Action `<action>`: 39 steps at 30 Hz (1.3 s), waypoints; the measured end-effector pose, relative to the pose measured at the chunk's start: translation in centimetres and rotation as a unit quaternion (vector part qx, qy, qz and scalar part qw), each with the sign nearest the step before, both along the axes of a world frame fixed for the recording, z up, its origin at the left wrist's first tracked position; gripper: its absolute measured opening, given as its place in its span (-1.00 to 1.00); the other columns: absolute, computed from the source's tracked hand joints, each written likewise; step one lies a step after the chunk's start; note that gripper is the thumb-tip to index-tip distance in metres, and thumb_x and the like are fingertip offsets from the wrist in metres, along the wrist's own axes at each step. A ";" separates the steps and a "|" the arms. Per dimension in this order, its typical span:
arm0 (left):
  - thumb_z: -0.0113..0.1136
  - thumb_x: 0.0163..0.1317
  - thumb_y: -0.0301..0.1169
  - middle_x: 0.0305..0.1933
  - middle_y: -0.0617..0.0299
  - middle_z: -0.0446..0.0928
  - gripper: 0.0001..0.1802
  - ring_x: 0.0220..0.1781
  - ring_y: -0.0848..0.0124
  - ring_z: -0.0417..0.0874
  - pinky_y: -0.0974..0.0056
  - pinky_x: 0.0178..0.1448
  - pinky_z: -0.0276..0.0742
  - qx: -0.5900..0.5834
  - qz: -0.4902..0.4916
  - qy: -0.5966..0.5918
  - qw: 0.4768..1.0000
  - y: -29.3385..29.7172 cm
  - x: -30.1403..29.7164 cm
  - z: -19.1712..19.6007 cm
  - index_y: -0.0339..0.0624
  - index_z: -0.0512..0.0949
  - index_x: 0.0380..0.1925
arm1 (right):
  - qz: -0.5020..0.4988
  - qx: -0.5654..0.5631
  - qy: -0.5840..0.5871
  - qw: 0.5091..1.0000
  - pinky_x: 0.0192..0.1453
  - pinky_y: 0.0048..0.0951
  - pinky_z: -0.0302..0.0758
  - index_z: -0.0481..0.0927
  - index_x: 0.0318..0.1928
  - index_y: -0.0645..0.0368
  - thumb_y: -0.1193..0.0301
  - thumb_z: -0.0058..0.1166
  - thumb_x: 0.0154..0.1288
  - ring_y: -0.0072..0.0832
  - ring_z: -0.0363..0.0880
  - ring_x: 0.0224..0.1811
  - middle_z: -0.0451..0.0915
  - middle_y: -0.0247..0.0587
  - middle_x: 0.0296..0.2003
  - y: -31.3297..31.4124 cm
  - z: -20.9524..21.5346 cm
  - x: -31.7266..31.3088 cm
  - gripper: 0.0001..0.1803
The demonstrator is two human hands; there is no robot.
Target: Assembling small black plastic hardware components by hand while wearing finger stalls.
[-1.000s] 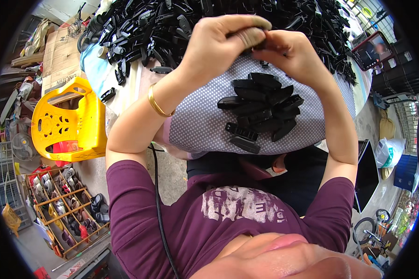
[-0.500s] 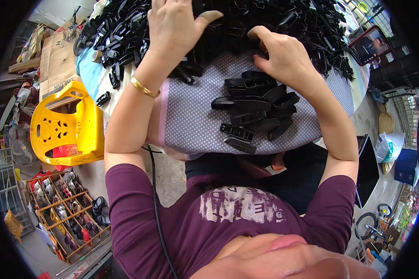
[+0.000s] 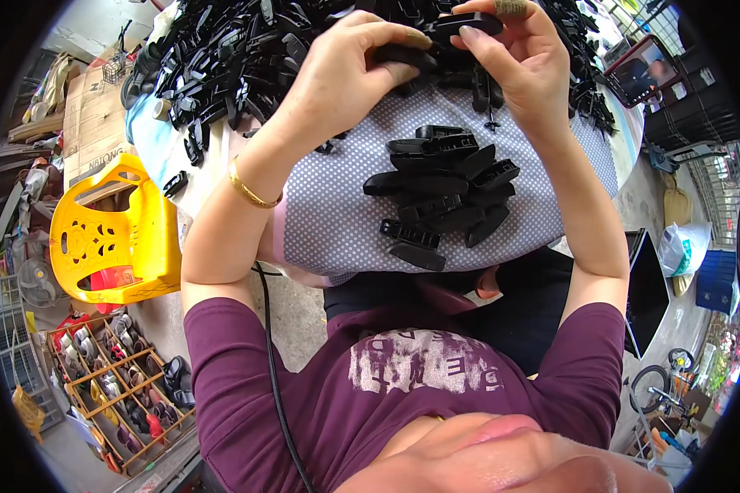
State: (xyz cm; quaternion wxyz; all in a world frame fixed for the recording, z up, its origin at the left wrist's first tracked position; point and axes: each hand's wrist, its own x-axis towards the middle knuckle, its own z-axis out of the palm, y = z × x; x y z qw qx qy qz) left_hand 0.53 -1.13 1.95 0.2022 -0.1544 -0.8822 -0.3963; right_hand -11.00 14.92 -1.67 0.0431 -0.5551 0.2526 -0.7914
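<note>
From the head view I saw the hands draw together; the left hand (image 3: 345,78) pinched a black curved part (image 3: 407,57), the right hand (image 3: 534,62) a black oblong part (image 3: 470,25), near the dotted cloth (image 3: 329,205)'s far edge: neither grip was free.

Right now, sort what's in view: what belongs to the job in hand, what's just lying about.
Job, apparently:
left hand, holding one black piece;
right hand, holding another black piece;
black heap;
small black pile;
dotted cloth.

Lying about:
yellow chair;
shoe rack;
fan;
bicycle.
</note>
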 end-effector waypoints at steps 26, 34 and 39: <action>0.23 0.18 -0.56 -0.14 0.18 0.62 -0.63 -0.13 0.53 0.60 0.47 0.03 0.53 0.402 -0.025 -0.028 0.915 1.8 0.1 -1.8 -0.35 0.53 0.02 | -0.309 0.313 0.029 0.897 0.01 -0.56 0.55 0.53 -0.01 0.36 0.60 0.17 0.20 -0.59 0.58 -0.13 0.59 -0.28 -0.14 1.2 1.3 3.9 -0.69; 0.22 0.21 -0.51 -0.15 0.19 0.63 -0.66 -0.12 0.53 0.61 0.48 0.03 0.53 0.386 -0.023 0.008 0.922 2.3 -0.3 -2.0 -0.34 0.55 0.00 | -0.418 0.295 0.199 0.836 -0.14 -0.58 0.57 0.56 -0.08 0.34 0.55 0.26 0.14 -0.61 0.59 -0.19 0.57 -0.28 -0.21 1.1 1.9 4.5 -0.68; 0.18 0.23 -0.52 -0.18 0.18 0.64 -0.73 -0.16 0.54 0.62 0.48 0.01 0.55 0.361 -0.082 -0.012 0.929 1.1 -0.6 -1.4 -0.33 0.58 -0.05 | -0.328 0.380 0.114 0.857 -0.21 -0.62 0.54 0.55 -0.03 0.33 0.37 0.28 0.16 -0.61 0.58 -0.32 0.61 -0.22 -0.30 1.7 1.3 3.2 -0.59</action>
